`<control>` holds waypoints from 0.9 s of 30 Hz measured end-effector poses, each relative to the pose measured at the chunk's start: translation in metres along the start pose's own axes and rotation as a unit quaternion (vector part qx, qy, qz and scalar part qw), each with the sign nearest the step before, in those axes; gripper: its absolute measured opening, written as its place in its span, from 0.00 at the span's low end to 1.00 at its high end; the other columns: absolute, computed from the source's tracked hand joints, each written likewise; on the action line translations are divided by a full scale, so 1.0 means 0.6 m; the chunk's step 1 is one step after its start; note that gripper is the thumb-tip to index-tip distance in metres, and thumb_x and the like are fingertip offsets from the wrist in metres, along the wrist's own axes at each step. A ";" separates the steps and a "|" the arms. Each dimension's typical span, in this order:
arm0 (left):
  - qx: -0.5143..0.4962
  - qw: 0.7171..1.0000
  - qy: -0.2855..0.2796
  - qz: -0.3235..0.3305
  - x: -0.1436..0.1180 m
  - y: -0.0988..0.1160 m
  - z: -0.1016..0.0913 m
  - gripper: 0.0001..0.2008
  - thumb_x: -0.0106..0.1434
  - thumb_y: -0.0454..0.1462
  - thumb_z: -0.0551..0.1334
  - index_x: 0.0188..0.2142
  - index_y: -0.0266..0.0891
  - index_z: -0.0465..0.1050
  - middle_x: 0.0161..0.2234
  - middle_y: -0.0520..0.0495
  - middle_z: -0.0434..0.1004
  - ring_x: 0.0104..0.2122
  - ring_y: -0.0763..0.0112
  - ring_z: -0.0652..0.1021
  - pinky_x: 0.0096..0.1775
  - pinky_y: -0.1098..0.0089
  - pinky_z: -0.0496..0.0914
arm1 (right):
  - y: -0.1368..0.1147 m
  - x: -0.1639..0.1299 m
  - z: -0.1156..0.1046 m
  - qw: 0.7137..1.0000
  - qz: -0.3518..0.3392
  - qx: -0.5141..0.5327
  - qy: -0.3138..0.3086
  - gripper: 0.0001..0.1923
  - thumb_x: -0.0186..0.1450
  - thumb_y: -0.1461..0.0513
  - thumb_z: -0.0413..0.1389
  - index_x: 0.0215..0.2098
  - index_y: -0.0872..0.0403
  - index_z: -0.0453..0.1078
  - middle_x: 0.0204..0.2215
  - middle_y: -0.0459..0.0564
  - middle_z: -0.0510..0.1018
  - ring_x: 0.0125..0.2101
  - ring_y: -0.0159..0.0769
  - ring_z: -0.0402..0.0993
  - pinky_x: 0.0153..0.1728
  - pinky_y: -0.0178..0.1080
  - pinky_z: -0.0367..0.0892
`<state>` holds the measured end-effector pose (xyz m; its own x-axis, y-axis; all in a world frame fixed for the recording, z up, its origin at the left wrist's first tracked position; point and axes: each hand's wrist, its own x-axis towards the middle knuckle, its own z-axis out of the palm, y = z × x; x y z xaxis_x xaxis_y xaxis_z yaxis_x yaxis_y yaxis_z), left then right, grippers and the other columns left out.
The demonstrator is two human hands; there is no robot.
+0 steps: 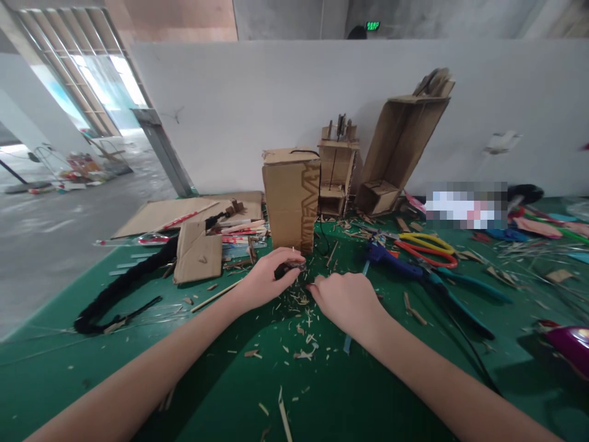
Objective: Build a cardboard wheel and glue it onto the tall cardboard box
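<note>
In the head view my left hand (263, 277) is curled around a small dark object (281, 270) with a shiny end, whose kind I cannot make out. My right hand (346, 301) is closed with the fingertips pressed together, just right of the left hand and apart from it. Whatever those fingertips hold, if anything, is hidden. Directly behind both hands a tall cardboard box (288, 196) stands upright, with a thin black cord hanging down its right side. Wood shavings (301, 331) lie scattered on the green tabletop (221, 393) below and between my hands.
Right of my hands lie a blue glue gun (396, 261), scissors with red and yellow handles (430, 245) and teal-handled pliers (460, 301). Two open cardboard structures (338, 162) stand behind. To the left are a folded cardboard piece (197, 255) and a black fuzzy strip (124, 288).
</note>
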<state>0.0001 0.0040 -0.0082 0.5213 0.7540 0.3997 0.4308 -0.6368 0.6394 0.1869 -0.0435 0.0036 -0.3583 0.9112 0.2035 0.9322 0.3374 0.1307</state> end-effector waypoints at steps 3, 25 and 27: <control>-0.055 0.997 0.043 -0.037 -0.002 -0.001 -0.001 0.12 0.66 0.38 0.54 0.47 0.39 0.67 0.46 0.43 0.74 0.45 0.67 0.75 0.48 0.64 0.71 | 0.011 0.002 -0.004 0.999 0.011 -0.005 0.038 0.17 0.68 0.58 0.46 0.32 0.57 0.73 0.26 0.57 0.78 0.28 0.47 0.76 0.23 0.40 0.62; -0.096 0.987 0.132 -0.003 -0.008 0.001 0.013 0.15 0.57 0.39 0.65 0.40 0.40 0.63 0.46 0.43 0.70 0.43 0.66 0.76 0.46 0.61 0.72 | 0.007 0.015 0.002 0.862 0.048 0.473 0.177 0.05 0.62 0.65 0.52 0.29 0.53 0.68 0.26 0.45 0.77 0.28 0.33 0.73 0.30 0.35 0.66; -0.103 0.985 0.137 -0.015 -0.009 0.003 0.013 0.19 0.54 0.39 0.67 0.43 0.40 0.62 0.44 0.44 0.71 0.41 0.67 0.77 0.45 0.61 0.73 | 0.007 0.017 0.001 0.852 0.056 0.488 0.180 0.05 0.61 0.64 0.52 0.28 0.53 0.68 0.25 0.45 0.76 0.28 0.34 0.73 0.30 0.35 0.67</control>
<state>0.0039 -0.0023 -0.0139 0.2794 0.8052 0.5230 0.2699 -0.5886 0.7620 0.1872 -0.0327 0.0054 -0.0922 0.8787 0.4684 0.4964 0.4483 -0.7433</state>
